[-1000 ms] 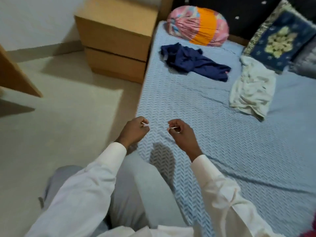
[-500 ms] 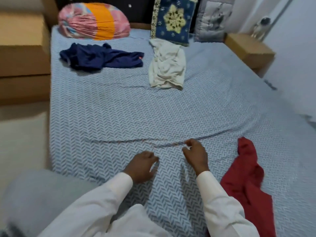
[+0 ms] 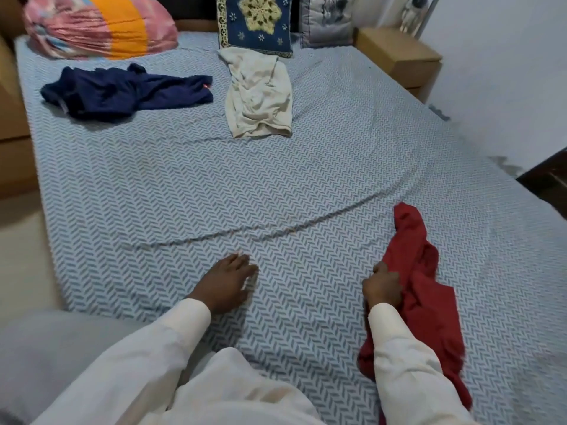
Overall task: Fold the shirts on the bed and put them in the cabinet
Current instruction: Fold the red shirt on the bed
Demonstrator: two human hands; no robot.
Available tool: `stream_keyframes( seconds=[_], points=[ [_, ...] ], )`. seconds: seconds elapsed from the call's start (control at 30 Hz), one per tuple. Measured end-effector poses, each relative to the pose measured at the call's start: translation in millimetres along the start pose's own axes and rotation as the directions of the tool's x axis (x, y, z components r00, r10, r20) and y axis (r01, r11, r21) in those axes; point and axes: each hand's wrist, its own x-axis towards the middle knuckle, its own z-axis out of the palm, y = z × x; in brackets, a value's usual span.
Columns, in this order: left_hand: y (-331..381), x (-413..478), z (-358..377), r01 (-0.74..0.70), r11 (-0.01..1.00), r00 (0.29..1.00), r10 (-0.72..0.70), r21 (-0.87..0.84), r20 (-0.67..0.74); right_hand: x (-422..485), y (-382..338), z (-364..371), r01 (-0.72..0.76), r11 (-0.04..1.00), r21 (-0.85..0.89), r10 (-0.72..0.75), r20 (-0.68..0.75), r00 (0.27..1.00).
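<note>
Three crumpled shirts lie on the bed point(image 3: 153, 185), which has a blue-and-white herringbone sheet. A red shirt point(image 3: 423, 289) is bunched near the front right, and my right hand point(image 3: 382, 285) grips its left edge with curled fingers. My left hand point(image 3: 227, 279) rests on the sheet to the left, fingers relaxed and holding nothing. At the far left a navy shirt point(image 3: 122, 92) is spread out. In the far middle sits a cream shirt point(image 3: 260, 96).
A pink-and-orange bundle point(image 3: 98, 24) and a blue embroidered pillow point(image 3: 256, 23) sit at the headboard, with a grey pillow point(image 3: 329, 21) beside them. A wooden nightstand point(image 3: 399, 58) stands at the right of the bed. Wooden furniture point(image 3: 12, 124) borders the left edge.
The view has swung right from the bed's left edge to its middle. My right hand moved right and took hold of the red shirt. My left hand opened onto the sheet.
</note>
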Motion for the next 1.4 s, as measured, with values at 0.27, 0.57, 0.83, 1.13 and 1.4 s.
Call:
stream_keyframes(
  seconds=[0.27,0.57,0.83,1.13,1.4],
  points=[
    [0.9,-4.2,-4.1,0.087,0.97,0.994,-0.099,-0.226,-0.045,-18.8,-71.6,-16.4,0.234,0.905,0.355,-0.246,-0.011,0.969],
    [29.9,-16.9,-32.7,0.13,0.42,0.982,-0.18,-0.898,0.058,-98.9,-220.4,-43.1,-0.005,0.246,0.969,-0.673,0.175,0.719],
    [18.7,-35.4,-69.3,0.039,-0.114,0.943,-0.324,-0.993,0.074,-91.5,-237.6,-52.2,0.137,0.252,0.958,-0.736,0.098,0.669],
    [-35.3,-76.3,-120.1,-0.13,-0.456,0.884,-0.456,-0.881,0.105,-100.7,-194.7,-22.6,0.249,0.625,0.74,-0.774,0.629,0.074],
    [-59.5,-97.5,-150.0,-0.252,-0.282,0.684,-0.729,-0.926,0.035,-122.4,-229.6,-53.0,0.13,0.568,0.813,-0.821,0.57,0.028]
  ],
)
